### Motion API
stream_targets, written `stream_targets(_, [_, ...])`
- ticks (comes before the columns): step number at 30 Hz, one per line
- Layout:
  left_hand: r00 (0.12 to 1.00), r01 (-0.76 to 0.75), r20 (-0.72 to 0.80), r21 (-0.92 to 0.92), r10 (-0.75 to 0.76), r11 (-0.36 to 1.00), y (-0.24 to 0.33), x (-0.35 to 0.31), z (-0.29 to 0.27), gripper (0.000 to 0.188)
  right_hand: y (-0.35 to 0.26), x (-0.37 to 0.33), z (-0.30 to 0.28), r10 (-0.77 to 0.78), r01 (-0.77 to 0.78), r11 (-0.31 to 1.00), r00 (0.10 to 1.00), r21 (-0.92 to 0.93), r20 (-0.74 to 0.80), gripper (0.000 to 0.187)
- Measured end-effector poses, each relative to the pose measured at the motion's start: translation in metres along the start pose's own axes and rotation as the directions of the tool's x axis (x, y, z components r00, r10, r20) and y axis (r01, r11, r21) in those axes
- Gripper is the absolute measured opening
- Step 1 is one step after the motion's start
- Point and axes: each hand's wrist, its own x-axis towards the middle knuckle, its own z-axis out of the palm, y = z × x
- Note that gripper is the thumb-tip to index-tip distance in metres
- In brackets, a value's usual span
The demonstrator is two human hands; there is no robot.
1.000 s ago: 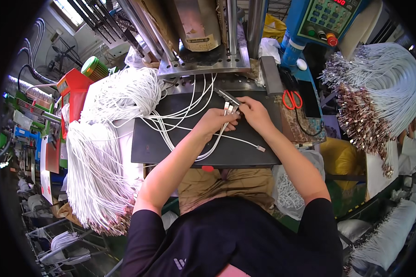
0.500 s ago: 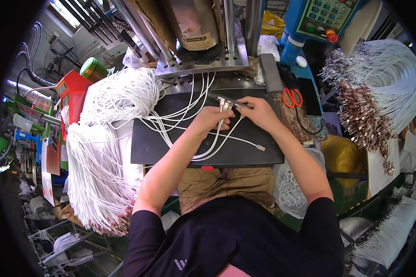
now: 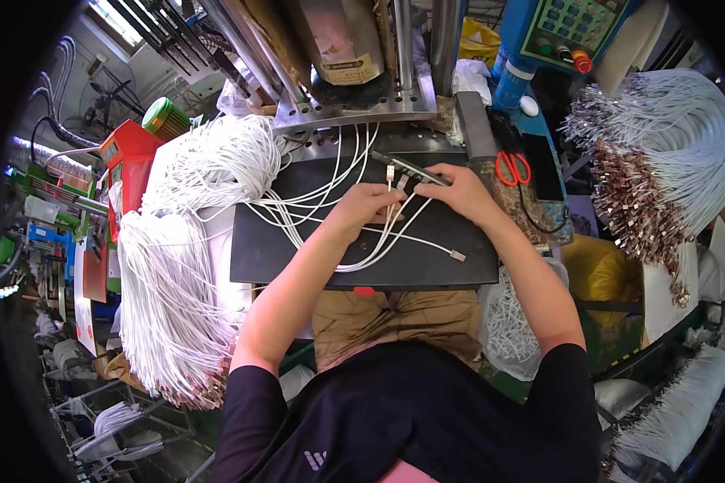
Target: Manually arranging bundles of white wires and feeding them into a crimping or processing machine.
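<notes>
In the head view, the left hand (image 3: 370, 206) pinches a thin white cable between its fingers, with the cable's connector (image 3: 390, 172) pointing up, just beside the slotted dark metal bar (image 3: 421, 172). The right hand (image 3: 464, 193) has its fingers closed on the far right part of that bar, which lies tilted above the black surface (image 3: 278, 262). A 2nd connector shows between the hands, close to the bar; whether it touches is too small to tell.

As far as the work shows, it looks partway through. At least 1 cable runs up to the bar beside the right fingers and seems placed there, though its seating is hidden. The connector in the left fingers appears not yet in a slot, and 1 more loose connector (image 3: 457, 256) lies on the surface, toward the right, apart from both hands.

Several white cables cross the surface from the left and from below the press (image 3: 346, 48). Large white cable bundles hang at left (image 3: 165, 298) and right (image 3: 693, 153); which are finished cannot be told. Orange-handled scissors (image 3: 512, 171) lie at the right.
</notes>
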Motion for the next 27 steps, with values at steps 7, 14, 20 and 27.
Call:
stream_targets(7, [0.998, 0.046, 0.043, 0.068, -0.049, 0.997, -0.001, 0.0, -0.003, 0.025, 0.004, -0.001, 0.001, -0.014, 0.017, 0.996, 0.999, -0.089, 0.032, 0.046])
stream_targets(14, [0.997, -0.029, -0.069, -0.01, 0.028, 1.0, -0.006, -0.001, 0.005, 0.023, -0.014, -0.009, 0.004, 0.032, -0.03, 0.987, 0.999, -0.156, 0.014, 0.04])
stream_targets(20, [0.989, -0.053, -0.136, 0.003, 0.053, 0.999, 0.0, -0.001, -0.015, 0.025, -0.001, -0.003, -0.01, 0.037, -0.037, 0.997, 0.999, -0.072, -0.006, 0.041])
stream_targets(27, [0.997, 0.074, 0.011, 0.118, -0.076, 0.99, 0.006, -0.002, -0.023, 0.029, -0.003, -0.006, -0.01, 0.05, -0.046, 0.99, 0.998, -0.133, 0.025, 0.038])
